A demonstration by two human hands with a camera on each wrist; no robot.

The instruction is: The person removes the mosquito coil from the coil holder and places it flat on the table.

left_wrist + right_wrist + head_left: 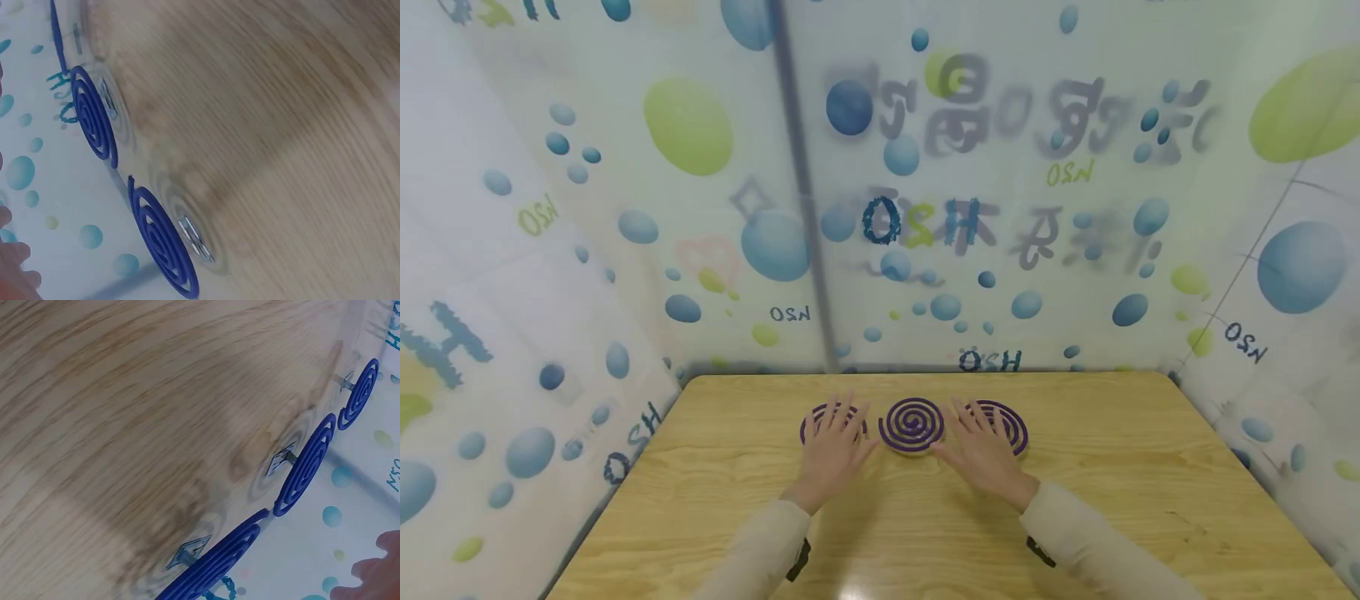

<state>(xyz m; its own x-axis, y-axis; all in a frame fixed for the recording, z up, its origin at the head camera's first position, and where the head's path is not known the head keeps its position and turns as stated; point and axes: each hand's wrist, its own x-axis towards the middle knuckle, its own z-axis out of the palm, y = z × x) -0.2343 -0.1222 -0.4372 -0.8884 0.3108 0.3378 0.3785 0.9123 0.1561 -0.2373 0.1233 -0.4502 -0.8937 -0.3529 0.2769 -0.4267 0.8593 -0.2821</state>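
Coils in dark purple stand in a row near the far edge of the worktop (1112,467): middle coil (912,423) at twelve o'clock from the wearer, left coil (161,245) towards eleven, right coil (215,561) towards one. Left hand (833,450) lies over the left coil in the head view, its fingers apart, pointing to about twelve and gripping nothing. Right hand (987,454) mirrors it before the right coil, fingers likewise spread, pointing towards eleven, holding nothing. Whether either palm touches its coil is hard to tell; the wrist views show only fingertips at the picture edge, apart from the spirals.

Each coil is held off the wood by a small metal stand, such as the right stand (189,551) and middle stand (281,459), presumably so that the rings hang free of the surface. Neighbours sit close yet separate, likely to keep the row even. The paired hands seem placed to frame the set, leaving the middle coil uncovered. Beyond, at twelve, hangs a bubble-printed sheet (1037,192).
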